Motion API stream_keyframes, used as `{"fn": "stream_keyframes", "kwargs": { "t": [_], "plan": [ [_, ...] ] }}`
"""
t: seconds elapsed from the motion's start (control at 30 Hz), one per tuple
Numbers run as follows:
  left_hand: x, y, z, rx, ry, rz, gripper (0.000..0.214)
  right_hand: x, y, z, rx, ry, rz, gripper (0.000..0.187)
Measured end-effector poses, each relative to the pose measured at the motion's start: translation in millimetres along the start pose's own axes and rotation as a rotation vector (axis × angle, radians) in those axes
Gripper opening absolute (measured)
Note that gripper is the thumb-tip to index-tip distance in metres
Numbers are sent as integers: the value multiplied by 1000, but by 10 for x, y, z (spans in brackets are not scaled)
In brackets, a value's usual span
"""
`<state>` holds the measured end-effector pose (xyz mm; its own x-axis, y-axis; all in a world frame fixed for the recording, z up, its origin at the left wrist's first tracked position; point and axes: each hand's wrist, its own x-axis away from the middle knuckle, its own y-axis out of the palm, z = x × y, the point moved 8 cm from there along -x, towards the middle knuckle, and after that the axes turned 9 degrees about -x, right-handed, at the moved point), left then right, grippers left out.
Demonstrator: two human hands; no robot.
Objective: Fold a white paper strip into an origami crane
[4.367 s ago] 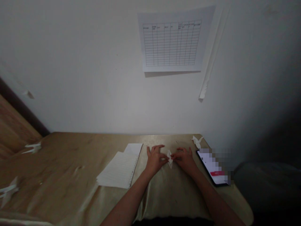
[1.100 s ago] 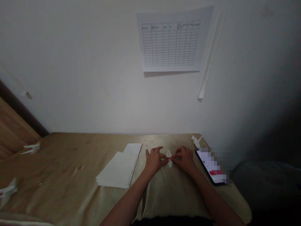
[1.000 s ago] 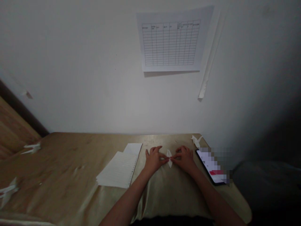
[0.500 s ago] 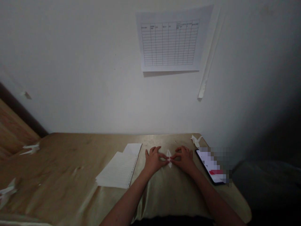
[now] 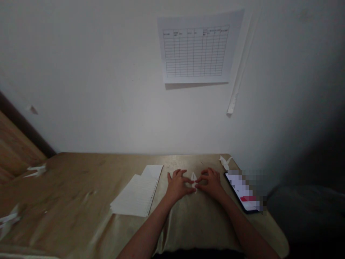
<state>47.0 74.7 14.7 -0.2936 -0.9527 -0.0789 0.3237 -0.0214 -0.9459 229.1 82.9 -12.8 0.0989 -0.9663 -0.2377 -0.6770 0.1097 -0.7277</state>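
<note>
A small folded white paper (image 5: 193,177), narrow and pointed at its top, is between my two hands above the table. My left hand (image 5: 178,185) pinches its left edge with thumb and forefinger, the other fingers raised and spread. From the other side, my right hand (image 5: 210,182) grips it between thumb and forefinger, its remaining fingers curled. The fingertips cover the middle of the paper.
Left of my hands lies a stack of lined paper sheets (image 5: 136,194). A phone (image 5: 242,192) with a lit screen is at the right edge, a folded paper bird (image 5: 225,162) behind it. More folded paper pieces (image 5: 37,170) lie far left on the cloth-covered table (image 5: 81,194).
My fingers have shifted slightly on the folded paper, and its lower tip is now more covered. The camera view has moved a little.
</note>
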Motion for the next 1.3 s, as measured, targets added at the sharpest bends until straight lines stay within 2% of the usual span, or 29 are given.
{"fn": "stream_keyframes", "kwargs": {
  "t": [0.07, 0.17, 0.37, 0.53, 0.7, 0.87, 1.1, 1.3],
  "plan": [
    [-9, 15, -4, 15, 11, -3, 36, -24, 4, 11, -21, -14, 16, 8],
    [-34, 45, -10, 36, 27, 16, 36, -46, -10, 34, -36, -17, 64, 11],
    [-68, 86, -79, 28, -15, 88, 58, -32, -39, 64, -20, -7, 131, 26],
    [-71, 83, -99, -4, -34, 96, 51, -12, -20, 44, -1, -26, 128, 24],
    [-77, 107, -78, -9, -30, 50, 60, 12, 55, -21, 34, -65, 77, 33],
    [-68, 90, -51, 3, -33, 33, 58, -2, 47, -43, -26, -52, 55, 26],
    [-71, 46, -60, 44, -36, 69, 59, -28, -59, -45, -158, -19, 135, 9],
    [-78, 41, -61, 67, -14, 98, 54, -29, -62, -69, -200, -35, 167, 5]
  ]
}}
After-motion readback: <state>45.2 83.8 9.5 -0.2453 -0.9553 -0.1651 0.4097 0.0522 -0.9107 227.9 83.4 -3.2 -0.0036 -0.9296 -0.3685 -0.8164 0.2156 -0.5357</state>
